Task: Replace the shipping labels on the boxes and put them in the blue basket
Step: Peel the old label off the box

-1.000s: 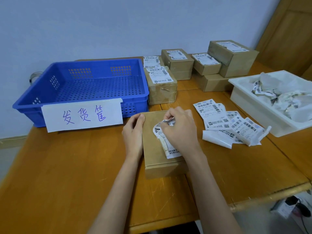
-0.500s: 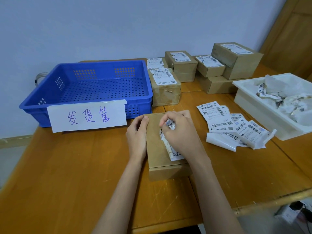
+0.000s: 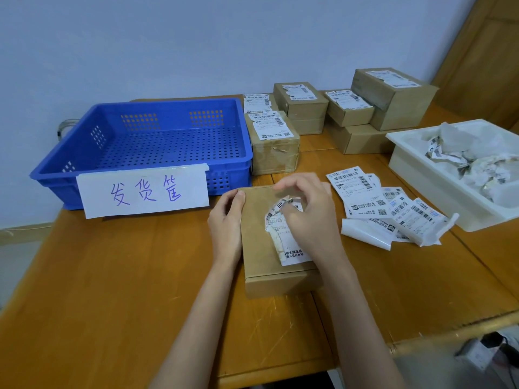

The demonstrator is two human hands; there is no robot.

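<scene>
Soft, even, dim-bluish light; faint shadows; wide-angle bending at edges; slight softness.

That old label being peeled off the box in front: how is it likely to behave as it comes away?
The old label looks thin and floppy: its freed part is already crumpled. It probably tears easily, since its edge is ragged where the right hand pinches it. It likely clings to fingers, being adhesive. The left hand steadies the box.
</scene>
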